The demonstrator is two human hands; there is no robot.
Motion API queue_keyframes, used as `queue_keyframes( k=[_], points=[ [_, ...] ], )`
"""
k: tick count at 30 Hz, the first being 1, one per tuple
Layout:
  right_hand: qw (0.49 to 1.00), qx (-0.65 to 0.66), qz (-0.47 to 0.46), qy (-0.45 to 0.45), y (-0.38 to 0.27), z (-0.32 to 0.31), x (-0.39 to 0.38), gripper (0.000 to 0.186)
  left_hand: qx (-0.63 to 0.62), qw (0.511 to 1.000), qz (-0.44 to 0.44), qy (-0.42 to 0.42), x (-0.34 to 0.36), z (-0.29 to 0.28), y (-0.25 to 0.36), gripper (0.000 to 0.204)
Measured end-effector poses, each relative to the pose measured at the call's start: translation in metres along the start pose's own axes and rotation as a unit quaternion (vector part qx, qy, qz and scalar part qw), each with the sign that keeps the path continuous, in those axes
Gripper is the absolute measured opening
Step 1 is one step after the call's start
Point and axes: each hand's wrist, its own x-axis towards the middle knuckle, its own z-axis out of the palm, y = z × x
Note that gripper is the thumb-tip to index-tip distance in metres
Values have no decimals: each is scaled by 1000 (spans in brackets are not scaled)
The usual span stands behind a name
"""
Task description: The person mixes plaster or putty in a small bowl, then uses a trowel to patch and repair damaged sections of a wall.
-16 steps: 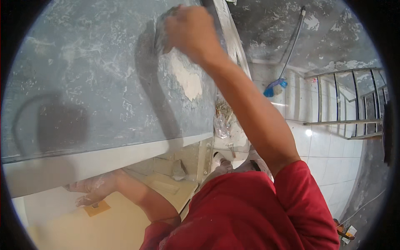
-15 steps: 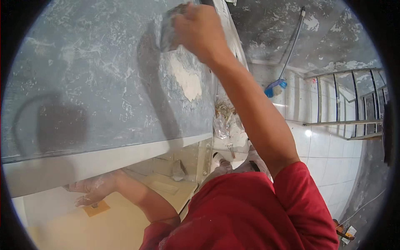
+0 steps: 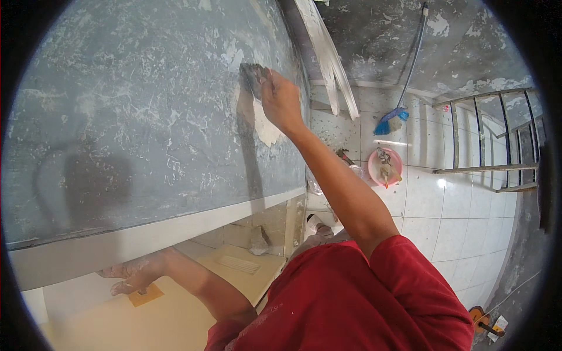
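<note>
My right hand grips a dark grey flat tool against a mottled grey wall panel, over the top of a cream bare patch. My left hand, dusted white, is under the pale ledge with its fingers apart, beside an orange flat piece on a cream surface; part of the hand is shaded by the ledge.
A blue broom leans on the mottled far wall. A pink basin with tools sits on the tiled floor. A metal ladder stands at right, white strips hang beside the panel, and an orange tool lies low right.
My right hand and the flat tool have moved down onto the upper patch. The view has shifted, bringing the pink basin into sight. My left hand stays under the ledge.
</note>
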Motion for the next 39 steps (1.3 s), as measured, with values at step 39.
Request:
queue_keyframes(
  k=[39],
  points=[
    [987, -141, 46, -62, -27, -21, 52, 26, -1, 1000, 19, -15, -4, -2, -5, 67]
  ],
)
